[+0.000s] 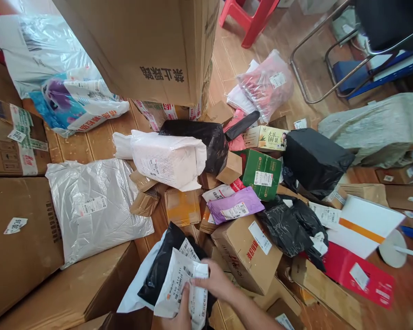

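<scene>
My left hand point(179, 312) and my right hand point(216, 280) both grip a small white plastic mailer point(179, 285) with a printed label, low in the view. Under it lies a black mailer point(163, 263) on a white bag point(135, 293). Just right of my hands sits a brown carton with red print point(248, 256). Beyond it lie a purple mailer point(234, 205) and a green box point(262, 174).
Parcels cover the wooden floor: a silver bag point(92, 206), a white padded parcel point(167, 158), black bags point(313, 158), a red envelope point(359, 272). Large cartons point(147, 41) stand at the left and back. A red stool point(249, 16) and metal chair frame point(316, 55) stand behind.
</scene>
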`<action>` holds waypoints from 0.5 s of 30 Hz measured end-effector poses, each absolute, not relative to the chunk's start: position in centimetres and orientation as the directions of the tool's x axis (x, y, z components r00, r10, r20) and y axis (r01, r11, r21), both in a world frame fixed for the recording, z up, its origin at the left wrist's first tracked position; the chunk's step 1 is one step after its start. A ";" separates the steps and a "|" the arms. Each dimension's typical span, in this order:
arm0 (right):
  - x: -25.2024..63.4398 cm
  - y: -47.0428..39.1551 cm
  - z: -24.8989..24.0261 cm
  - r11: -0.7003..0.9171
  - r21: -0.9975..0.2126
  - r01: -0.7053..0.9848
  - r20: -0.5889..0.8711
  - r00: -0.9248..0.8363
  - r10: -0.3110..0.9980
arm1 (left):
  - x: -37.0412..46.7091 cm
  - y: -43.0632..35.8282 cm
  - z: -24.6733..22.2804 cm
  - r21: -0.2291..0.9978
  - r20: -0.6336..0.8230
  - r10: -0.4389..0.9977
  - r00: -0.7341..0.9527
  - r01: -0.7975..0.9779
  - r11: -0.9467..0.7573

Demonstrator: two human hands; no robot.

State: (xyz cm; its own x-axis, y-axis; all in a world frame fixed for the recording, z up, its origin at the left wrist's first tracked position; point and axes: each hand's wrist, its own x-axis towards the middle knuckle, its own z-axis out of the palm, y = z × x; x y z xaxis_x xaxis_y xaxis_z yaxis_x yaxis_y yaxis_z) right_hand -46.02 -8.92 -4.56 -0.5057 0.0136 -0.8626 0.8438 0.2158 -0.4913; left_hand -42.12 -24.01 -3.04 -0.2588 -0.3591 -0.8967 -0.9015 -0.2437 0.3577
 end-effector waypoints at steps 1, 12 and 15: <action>-47.5 -7.1 -4.8 0.523 -0.433 0.734 -0.810 -0.572 0.132 | -42.3 -23.6 -2.7 0.344 -0.883 -0.410 -0.227 -0.908 -0.240; -58.8 8.5 -8.0 0.990 0.005 0.142 -0.750 -0.654 0.098 | -41.2 -22.4 -1.7 0.297 -0.924 -0.332 -0.189 -0.902 -0.314; -56.9 6.7 -5.6 0.995 0.041 0.093 -0.762 -0.642 0.091 | -42.4 -23.6 -0.5 0.322 -0.923 -0.322 -0.211 -0.882 -0.343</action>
State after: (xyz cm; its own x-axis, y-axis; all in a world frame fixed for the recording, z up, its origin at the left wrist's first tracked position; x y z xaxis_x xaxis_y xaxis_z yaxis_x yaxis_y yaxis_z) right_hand -56.92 6.71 -5.60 -0.6415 0.0912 -0.7617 0.0930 0.9948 0.0408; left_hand -42.44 -23.56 -0.54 -0.2114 -0.3220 -0.9228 -0.8823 -0.3433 0.3219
